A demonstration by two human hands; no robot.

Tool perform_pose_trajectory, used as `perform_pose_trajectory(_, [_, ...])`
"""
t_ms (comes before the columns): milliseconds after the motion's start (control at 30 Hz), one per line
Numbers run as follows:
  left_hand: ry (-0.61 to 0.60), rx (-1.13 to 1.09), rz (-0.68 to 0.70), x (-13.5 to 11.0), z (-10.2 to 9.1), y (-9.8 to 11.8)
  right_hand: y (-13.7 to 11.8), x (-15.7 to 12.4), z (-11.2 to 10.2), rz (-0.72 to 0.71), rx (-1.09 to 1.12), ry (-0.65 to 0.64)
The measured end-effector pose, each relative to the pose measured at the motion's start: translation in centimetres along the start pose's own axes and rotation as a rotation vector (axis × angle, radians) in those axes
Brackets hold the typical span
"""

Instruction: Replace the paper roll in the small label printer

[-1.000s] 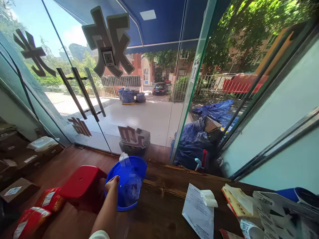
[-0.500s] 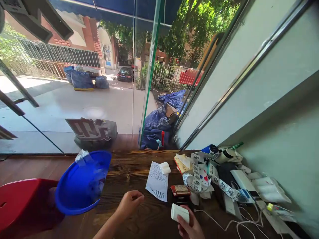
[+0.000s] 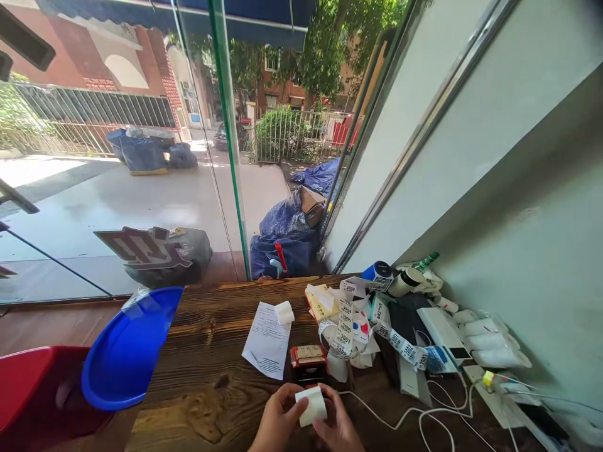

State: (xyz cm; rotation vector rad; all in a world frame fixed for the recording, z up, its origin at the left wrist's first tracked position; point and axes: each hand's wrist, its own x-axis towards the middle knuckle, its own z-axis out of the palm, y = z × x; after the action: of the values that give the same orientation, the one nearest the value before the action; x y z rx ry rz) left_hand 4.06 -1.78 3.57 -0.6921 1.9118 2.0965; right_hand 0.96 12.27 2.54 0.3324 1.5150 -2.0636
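Observation:
A small white paper roll (image 3: 311, 408) is held between both of my hands near the bottom of the view. My left hand (image 3: 277, 419) grips its left side, thumb across the front. On the other side, my right hand (image 3: 340, 422) closes fingers and thumb round it. Just beyond the hands sits a small black device with a red-and-cream top (image 3: 308, 358); its lower part is partly hidden. Left of that lies a printed sheet (image 3: 266, 345), with another small white roll (image 3: 284, 312) on its upper right corner.
Strips of numbered labels (image 3: 345, 323) and a yellow packet (image 3: 321, 301) crowd the wooden table (image 3: 198, 364). White cables (image 3: 400, 422) run along the right. A blue bin (image 3: 122, 351) and a red stool-like object (image 3: 35, 395) stand left. Glass closes off the far edge.
My left hand has moved right from above the table and taken hold of the roll that my right hand held alone. The view has shifted right.

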Motion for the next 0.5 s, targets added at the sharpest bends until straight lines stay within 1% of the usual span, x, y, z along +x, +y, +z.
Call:
perform_pose_trajectory(67, [0.108,0.059,0.024,0.0,1.8,-1.0,0.7,0.9,-0.9,0.097,0.057,0.04])
perform_pose_trajectory(100, [0.127,0.106,0.053,0.0,2.6,-1.5,1.1,1.3,-1.2,0.146,0.086,0.06])
perform_pose_trajectory(167, [0.092,0.244,0.126,0.2,4.0,-2.3,1.5,2.2,-2.0,0.222,0.139,0.109])
perform_pose_trajectory(200, [0.081,0.352,0.155,0.4,4.5,-2.6,1.5,2.6,-2.5,0.247,0.16,0.141])
perform_pose_trajectory(233, [0.097,0.479,0.17,0.7,4.8,-2.7,1.4,3.0,-3.0,0.267,0.17,0.178])
perform_pose_trajectory(267, [0.149,0.606,0.168,1.1,4.9,-2.8,1.3,3.3,-3.7,0.281,0.171,0.215])
perform_pose_trajectory(333, [0.295,0.812,0.137,2.1,4.8,-2.7,0.9,4.0,-5.1,0.289,0.149,0.275])
perform_pose_trajectory(367, [0.348,0.873,0.117,2.6,4.6,-2.5,0.7,4.3,-5.8,0.286,0.129,0.294])
perform_pose_trajectory(400, [0.375,0.906,0.102,3.1,4.5,-2.3,0.6,4.6,-6.5,0.278,0.109,0.304])
perform_pose_trajectory(500, [0.388,0.969,0.081,4.5,4.5,-1.4,0.6,5.3,-8.1,0.213,0.052,0.279])
